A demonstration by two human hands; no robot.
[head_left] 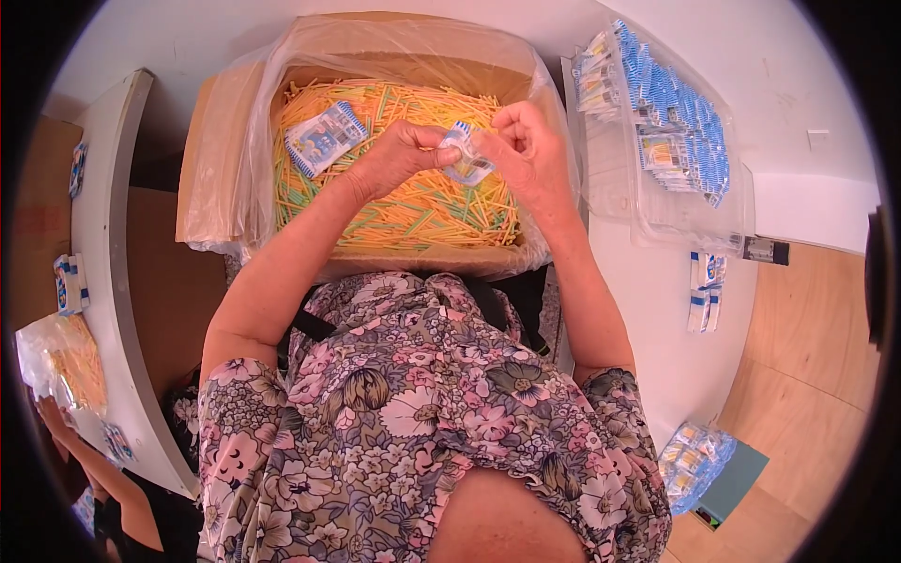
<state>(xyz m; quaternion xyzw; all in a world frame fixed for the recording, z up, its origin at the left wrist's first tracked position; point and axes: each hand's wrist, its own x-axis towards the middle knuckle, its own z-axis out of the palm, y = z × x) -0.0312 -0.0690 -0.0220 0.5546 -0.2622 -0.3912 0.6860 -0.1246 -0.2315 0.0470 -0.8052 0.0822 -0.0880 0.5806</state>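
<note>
Over an open cardboard box (253,155) of thin sticks, both of my hands meet at a small clear packet (469,167) with a blue striped end. My left hand (404,158) pinches its left side between thumb and fingers. At its right side is my right hand (533,155), thumb against the packet's edge and fingers curled; what lies within them, if anything, is hidden. The sticks (385,220) are orange, yellow and green. On top of them, left of my hands, rests a larger blue-and-white packet (326,139).
Clear plastic lines the box. To the right, a transparent bin (648,211) holds rows of blue-and-white packets (680,122). More packets (707,291) lie on the white table (638,291), with a blue bag of packets (694,462) nearer. At far left, another person's arm (103,474) reaches toward a bag of sticks (70,361).
</note>
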